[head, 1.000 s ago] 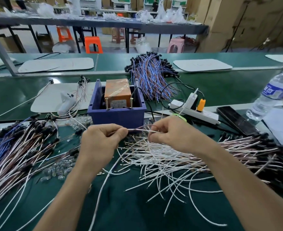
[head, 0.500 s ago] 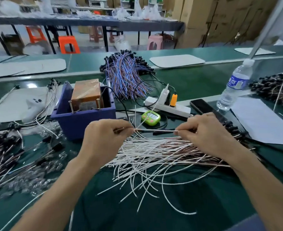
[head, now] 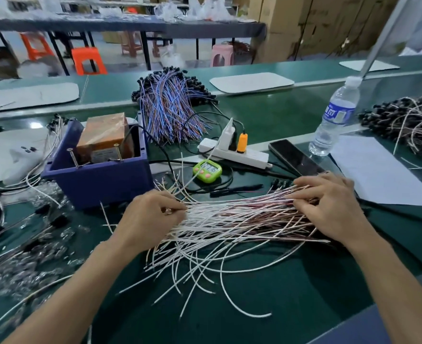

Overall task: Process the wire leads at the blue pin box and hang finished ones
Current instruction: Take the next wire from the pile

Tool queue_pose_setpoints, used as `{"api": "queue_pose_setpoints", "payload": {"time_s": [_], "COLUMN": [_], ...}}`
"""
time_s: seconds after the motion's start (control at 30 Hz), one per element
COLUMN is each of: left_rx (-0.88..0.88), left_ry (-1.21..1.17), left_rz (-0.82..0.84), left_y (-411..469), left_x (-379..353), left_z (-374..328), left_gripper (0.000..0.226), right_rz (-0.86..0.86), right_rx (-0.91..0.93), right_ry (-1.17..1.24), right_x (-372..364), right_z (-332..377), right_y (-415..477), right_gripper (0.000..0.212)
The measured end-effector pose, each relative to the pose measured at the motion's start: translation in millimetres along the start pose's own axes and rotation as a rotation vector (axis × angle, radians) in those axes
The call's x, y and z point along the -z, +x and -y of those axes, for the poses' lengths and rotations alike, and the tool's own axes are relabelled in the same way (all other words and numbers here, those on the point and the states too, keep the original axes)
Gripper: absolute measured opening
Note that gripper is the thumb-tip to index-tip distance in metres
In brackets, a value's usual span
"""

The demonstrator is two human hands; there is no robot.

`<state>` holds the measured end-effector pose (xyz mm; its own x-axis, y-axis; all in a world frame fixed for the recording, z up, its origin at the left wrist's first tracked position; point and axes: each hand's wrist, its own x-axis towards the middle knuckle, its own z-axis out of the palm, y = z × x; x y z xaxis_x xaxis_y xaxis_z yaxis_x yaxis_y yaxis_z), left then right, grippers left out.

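A loose pile of white and reddish wire leads [head: 229, 219] lies on the green bench in front of me. My left hand [head: 150, 217] sits at the pile's left end, fingers curled, and pinches some lead ends. My right hand [head: 329, 204] rests on the right end with spread, arched fingers, their tips touching the leads. The blue pin box [head: 100, 182] stands behind my left hand. It has two upright metal pins on its front rim and an orange-wrapped block [head: 104, 135] inside.
A green timer [head: 207, 171], a white power strip [head: 232, 153], a dark phone [head: 295, 157], a water bottle [head: 336, 117] and white paper [head: 378, 175] lie behind the pile. A blue-purple wire bundle [head: 170, 108] is at the back, black-tipped leads [head: 408, 120] at right, more leads [head: 18, 234] at left.
Both hands held one lead stretched between them above the pile. They have since dropped onto the pile and moved apart. My view has swung to the right.
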<state>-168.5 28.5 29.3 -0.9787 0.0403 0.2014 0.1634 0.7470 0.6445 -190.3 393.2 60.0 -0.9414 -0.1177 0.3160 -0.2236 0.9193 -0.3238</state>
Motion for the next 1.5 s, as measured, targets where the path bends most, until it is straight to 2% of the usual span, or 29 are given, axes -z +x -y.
{"api": "queue_pose_setpoints", "payload": {"time_s": [0.17,0.27,0.3,0.37,0.43,0.5,0.57,0.63,0.8,0.87,1.0,1.2,1.3,1.37,1.5], "left_rx": [0.024,0.017,0.016,0.027,0.025,-0.015,-0.032,-0.05,-0.135,-0.156,-0.078,0.035,0.013,0.028,0.013], "left_ry": [-0.014,-0.029,-0.031,-0.035,-0.016,0.035,0.084,0.129,0.224,0.254,0.17,0.069,0.103,0.082,0.128], "left_rz": [-0.028,0.011,0.013,-0.004,-0.017,-0.002,0.057,0.144,0.314,0.311,0.234,0.217,0.235,0.179,-0.039], "left_y": [2.1,1.7,0.9,-0.3,-1.8,-3.3,-4.8,-6.5,-11.0,-12.8,-14.0,-25.3,-28.3,-28.8,-29.2], "left_x": [-3.9,-6.5,-6.7,-5.6,-4.7,-3.6,-0.6,2.0,-5.8,-12.6,-13.9,-0.9,2.5,9.2,34.9], "left_z": [-1.5,-3.5,-3.7,-1.7,0.1,0.1,-2.0,-4.8,-11.9,-10.9,-10.8,-9.3,-11.6,-14.0,-8.8], "left_gripper": [0.013,0.014,0.014,0.014,0.013,0.02,0.046,0.071,0.097,0.094,0.075,0.069,0.066,0.058,0.035], "right_rz": [-0.015,-0.041,-0.002,0.193,0.397,0.472,0.452,0.396,0.255,0.209,0.131,0.133,0.269,0.393,0.489], "right_rx": [-0.122,-0.047,0.001,0.103,0.186,0.206,0.191,0.199,0.208,0.211,0.243,0.202,0.201,0.175,0.204], "right_ry": [0.039,0.057,0.105,0.161,0.083,-0.003,-0.048,-0.095,-0.146,-0.162,-0.189,-0.264,-0.358,-0.363,-0.011], "right_x": [-0.8,-5.1,-7.2,-16.3,-31.6,-43.9,-49.6,-54.7,-67.5,-70.0,-73.9,-74.6,-68.8,-62.8,-59.5], "right_z": [10.4,29.4,38.9,59.9,71.4,71.4,66.2,62.4,62.6,62.9,62.0,70.6,75.7,85.1,131.2], "right_y": [0.7,-5.8,-8.1,-11.6,-12.3,-8.2,-3.3,-1.2,-6.9,-11.5,-18.4,-17.7,-12.6,-6.8,-9.6], "right_gripper": [0.034,0.042,0.047,0.069,0.101,0.116,0.114,0.104,0.08,0.078,0.071,0.063,0.074,0.078,0.074]}}
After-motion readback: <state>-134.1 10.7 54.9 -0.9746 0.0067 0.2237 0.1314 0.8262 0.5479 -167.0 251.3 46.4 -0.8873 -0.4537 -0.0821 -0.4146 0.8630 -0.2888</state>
